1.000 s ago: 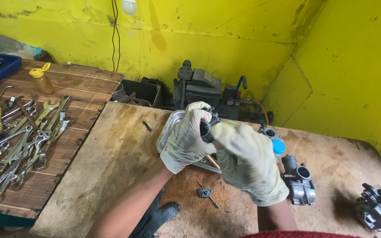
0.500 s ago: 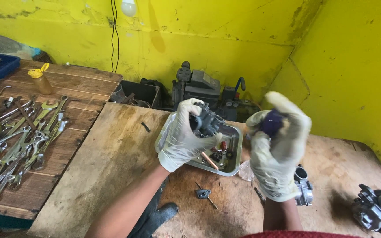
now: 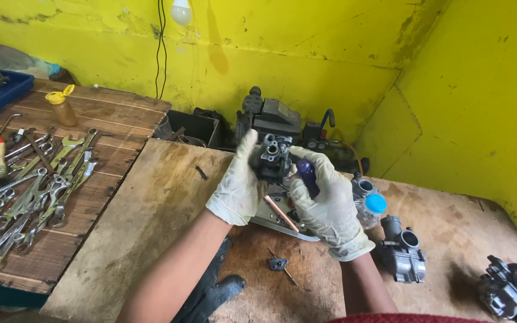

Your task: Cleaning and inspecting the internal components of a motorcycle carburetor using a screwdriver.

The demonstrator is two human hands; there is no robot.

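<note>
- A person in pale work gloves holds a dark grey carburetor body [image 3: 272, 157] up over a wooden counter [image 3: 151, 227]; the left hand [image 3: 237, 182] is wrapped firmly around its left side, thumb up along the casting.
- The right hand [image 3: 324, 200], which half a second ago was lifted well clear to the right with a small purple tool, has swung back in and now presses against the carburetor, fingers closed around that purple-handled tool [image 3: 307, 175] with its tip at the casting.
- A second ago both hands were bunched together lower, just over the tray; the part now sits higher and more upright, its ports turned toward the camera.
- Judged from this, the brief pull-away was a re-grip, and work on the carburetor resumes with the tool applied again.
- Beneath the hands lies a shallow metal tray [image 3: 273, 221] with a copper-coloured rod [image 3: 281, 213] resting across it.
- A small loose screw and fitting [image 3: 279, 264] lie on the counter nearer the person, unmoved across the three views.
- To the right stand a clear bottle with a blue cap [image 3: 375, 204], a second carburetor [image 3: 403, 251], and a third [image 3: 513, 290] at the counter's far edge.
- Spanners [image 3: 31, 191] cover the slatted bench [image 3: 106, 128] at left, beside a small bottle with a yellow cap [image 3: 61, 104].
</note>
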